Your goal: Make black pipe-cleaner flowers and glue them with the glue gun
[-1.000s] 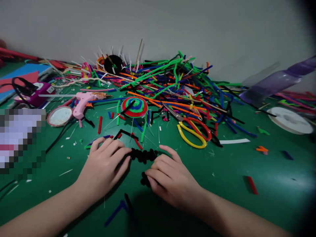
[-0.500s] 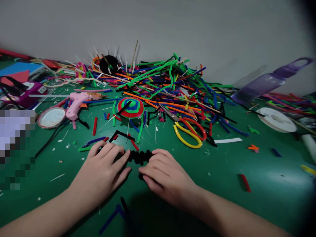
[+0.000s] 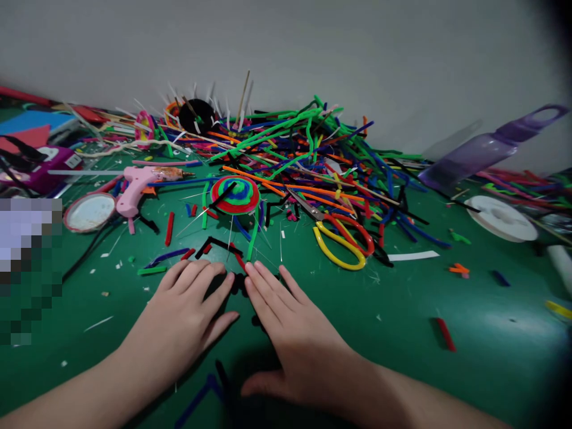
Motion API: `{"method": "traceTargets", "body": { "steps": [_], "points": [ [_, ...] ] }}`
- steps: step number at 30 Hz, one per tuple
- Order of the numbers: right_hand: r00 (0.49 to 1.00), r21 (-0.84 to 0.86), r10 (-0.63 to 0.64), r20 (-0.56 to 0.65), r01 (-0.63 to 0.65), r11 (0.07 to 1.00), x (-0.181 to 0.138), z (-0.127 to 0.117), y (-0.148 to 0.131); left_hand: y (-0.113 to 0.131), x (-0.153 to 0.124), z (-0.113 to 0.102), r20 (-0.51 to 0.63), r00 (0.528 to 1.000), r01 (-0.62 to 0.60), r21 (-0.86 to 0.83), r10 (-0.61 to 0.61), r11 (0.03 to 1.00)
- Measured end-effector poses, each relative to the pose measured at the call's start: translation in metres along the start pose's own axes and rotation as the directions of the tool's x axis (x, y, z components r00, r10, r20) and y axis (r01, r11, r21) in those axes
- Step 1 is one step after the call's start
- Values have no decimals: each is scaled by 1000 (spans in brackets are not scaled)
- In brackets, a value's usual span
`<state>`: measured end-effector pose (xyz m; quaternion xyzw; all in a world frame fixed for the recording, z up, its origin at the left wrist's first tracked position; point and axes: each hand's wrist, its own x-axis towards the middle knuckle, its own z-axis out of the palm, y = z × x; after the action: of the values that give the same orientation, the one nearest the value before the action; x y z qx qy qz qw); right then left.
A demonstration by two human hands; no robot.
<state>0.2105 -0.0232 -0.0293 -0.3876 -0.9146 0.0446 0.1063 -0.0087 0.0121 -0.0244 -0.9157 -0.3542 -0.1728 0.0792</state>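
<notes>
Green table (image 3: 447,286), grey wall (image 3: 286,47) behind: 1 pipe-cleaner pile (image 3: 313,149), 1 scissors (image 3: 344,244), 1 glue gun (image 3: 138,186). Left hand (image 3: 187,310) and right hand (image 3: 290,333) lie flat, palms down, each grip slack with fingers straight, holding nothing. 1 black coil (image 3: 240,283) sits pressed under both sets of fingertips, mostly hidden.

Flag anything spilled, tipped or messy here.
The purple bottle lies tipped on its side at the right. Pipe cleaners sprawl in a tangled heap, and cut scraps litter the green mat.
</notes>
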Motion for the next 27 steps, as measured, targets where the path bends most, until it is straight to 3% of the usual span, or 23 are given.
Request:
{"method": "traceTargets", "body": {
  "steps": [4, 15, 19, 27],
  "points": [
    [999, 12, 0, 49, -1, 1000, 0, 2, 0, 1, -1, 0, 5, 1000, 6, -10, -6, 1000],
    [1000, 27, -16, -26, 17, 999, 0, -1, 2, -4, 3, -1, 12, 1000, 25, -87, -25, 996],
    [996, 52, -84, -1, 84, 995, -1, -1, 2, -7, 3, -1, 27, 999, 19, -99, -16, 995],
    [997, 65, -76, -7, 76, 995, 3, 1, -3, -3, 2, 0, 30, 999, 19, -100, -16, 995]
  ]
}}
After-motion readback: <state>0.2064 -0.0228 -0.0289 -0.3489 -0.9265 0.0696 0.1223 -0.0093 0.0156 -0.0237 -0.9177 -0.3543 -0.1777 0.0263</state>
